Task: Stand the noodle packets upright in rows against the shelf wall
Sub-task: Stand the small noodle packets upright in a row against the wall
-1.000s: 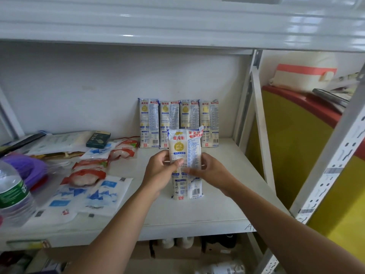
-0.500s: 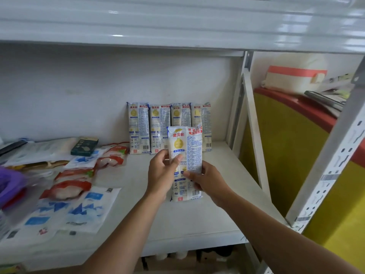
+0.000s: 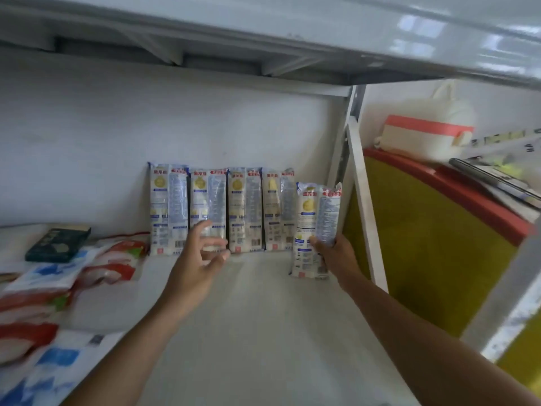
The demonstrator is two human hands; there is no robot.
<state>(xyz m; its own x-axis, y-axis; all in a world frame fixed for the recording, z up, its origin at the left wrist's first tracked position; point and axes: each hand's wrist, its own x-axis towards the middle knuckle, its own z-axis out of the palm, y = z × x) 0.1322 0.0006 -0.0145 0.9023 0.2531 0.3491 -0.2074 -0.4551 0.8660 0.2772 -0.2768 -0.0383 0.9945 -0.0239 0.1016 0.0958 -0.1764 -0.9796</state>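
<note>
Several white noodle packets (image 3: 244,210) with yellow and blue print stand upright in a row against the white back wall (image 3: 175,136) of the shelf (image 3: 263,317). My right hand (image 3: 336,254) grips one more noodle packet (image 3: 317,227) upright at the right end of the row, slightly in front of it, its base near the shelf surface. My left hand (image 3: 202,256) hovers with fingers spread in front of the row's second packet, holding nothing.
Red-and-white and blue-and-white flat packets (image 3: 44,303) lie piled on the shelf's left, with a dark green box (image 3: 57,243) behind them. The white shelf upright (image 3: 363,200) stands just right of the held packet. A yellow-and-red appliance (image 3: 433,244) sits beyond it.
My left hand has let go of the packet and opened. My right hand has carried the packet rightward and back, to the right end of the row.
</note>
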